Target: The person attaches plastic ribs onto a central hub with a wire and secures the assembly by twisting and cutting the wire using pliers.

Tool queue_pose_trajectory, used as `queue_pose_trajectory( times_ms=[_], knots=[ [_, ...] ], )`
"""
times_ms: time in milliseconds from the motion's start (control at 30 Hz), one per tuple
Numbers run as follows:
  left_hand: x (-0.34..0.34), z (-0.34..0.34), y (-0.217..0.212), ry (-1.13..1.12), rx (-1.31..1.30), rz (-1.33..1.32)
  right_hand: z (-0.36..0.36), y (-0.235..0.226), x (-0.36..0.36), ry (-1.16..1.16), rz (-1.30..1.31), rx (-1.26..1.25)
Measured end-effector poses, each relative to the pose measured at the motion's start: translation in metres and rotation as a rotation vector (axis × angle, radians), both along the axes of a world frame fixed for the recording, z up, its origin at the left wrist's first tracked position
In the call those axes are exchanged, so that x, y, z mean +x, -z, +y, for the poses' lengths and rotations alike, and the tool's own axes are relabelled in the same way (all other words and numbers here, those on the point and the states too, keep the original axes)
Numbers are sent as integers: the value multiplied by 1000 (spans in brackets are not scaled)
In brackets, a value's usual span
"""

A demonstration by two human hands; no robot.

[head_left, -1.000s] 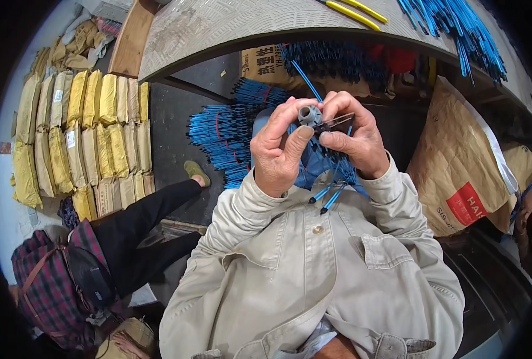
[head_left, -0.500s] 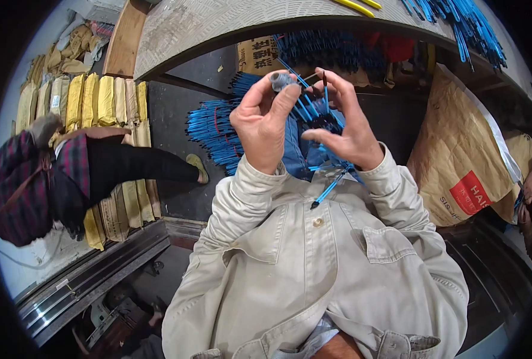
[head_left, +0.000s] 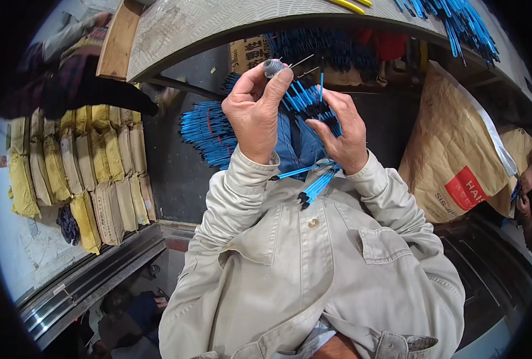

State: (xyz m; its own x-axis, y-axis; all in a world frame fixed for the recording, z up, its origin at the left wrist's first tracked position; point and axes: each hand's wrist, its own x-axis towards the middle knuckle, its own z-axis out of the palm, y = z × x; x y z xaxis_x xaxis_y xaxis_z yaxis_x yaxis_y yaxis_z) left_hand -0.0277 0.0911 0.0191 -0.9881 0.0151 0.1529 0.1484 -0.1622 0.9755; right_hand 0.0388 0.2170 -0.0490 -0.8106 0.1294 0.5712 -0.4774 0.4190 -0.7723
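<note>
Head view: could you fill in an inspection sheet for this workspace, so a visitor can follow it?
Surface: grey textured tabletop, bare in its middle part.
Job's things: grey ridged piece; blue strips with black tips.
Clutter: yellow handles and a loose blue pile on the tabletop; red-banded bundles below it.
Grip: left hand pinches the ridged piece between thumb and forefinger; right hand is at the strips, thumb and forefinger apart, hold unclear.
Cables: nothing seen.
Surroundings: yellow and tan packages at left, brown paper bag at right, another person at upper left.
</note>
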Motion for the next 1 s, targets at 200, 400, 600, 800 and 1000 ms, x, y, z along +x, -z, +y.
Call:
queue_pose_trajectory(
  times_ms=[200,400,600,800,1000],
  knots=[
    [0,-2,2,-29,12,-8,-8,-3,-9,99,54,13],
    [0,-10,2,-36,13,-30,0,-2,-14,-55,-20,-3],
    [-2,-14,4,-37,15,-34,-3,-1,-13,-75,-50,44],
    [0,-14,4,10,45,-51,-5,7,-21,11,94,158],
    [-1,-21,4,111,115,-70,21,10,-37,-358,97,86]
  ],
)
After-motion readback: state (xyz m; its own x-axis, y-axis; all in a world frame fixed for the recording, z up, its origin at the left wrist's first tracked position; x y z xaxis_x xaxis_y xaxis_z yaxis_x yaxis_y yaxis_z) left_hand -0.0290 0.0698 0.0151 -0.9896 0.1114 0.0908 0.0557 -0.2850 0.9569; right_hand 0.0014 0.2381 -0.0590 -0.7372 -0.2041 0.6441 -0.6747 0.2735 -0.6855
